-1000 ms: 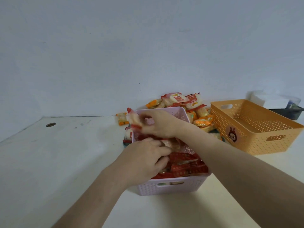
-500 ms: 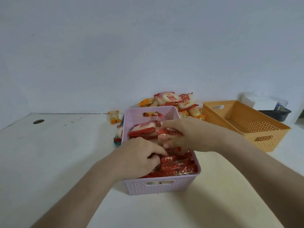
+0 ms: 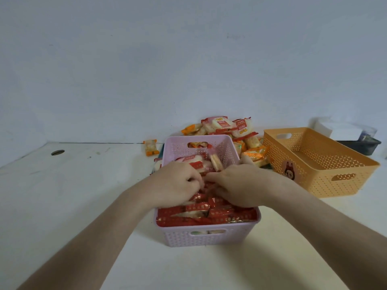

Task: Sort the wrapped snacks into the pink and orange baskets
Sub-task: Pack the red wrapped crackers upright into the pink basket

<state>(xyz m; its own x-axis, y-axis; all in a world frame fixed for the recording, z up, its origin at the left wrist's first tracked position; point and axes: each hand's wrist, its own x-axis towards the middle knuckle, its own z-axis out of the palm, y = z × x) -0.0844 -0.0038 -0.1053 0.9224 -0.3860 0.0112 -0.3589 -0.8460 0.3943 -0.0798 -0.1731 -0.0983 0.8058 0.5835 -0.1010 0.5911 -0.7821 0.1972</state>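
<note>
Both my left hand (image 3: 176,183) and right hand (image 3: 238,185) were curled down among the red-wrapped snacks (image 3: 209,214) filling the pink basket (image 3: 209,237); whether either gripped one, I couldn't tell. Best to press them flat, below the rim.

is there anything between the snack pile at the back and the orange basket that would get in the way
Nothing visible does. The snack pile lies right beside the orange basket, whose open top shows no snacks. Both hands are in the pink basket, in front of the pile and off that path.
</note>
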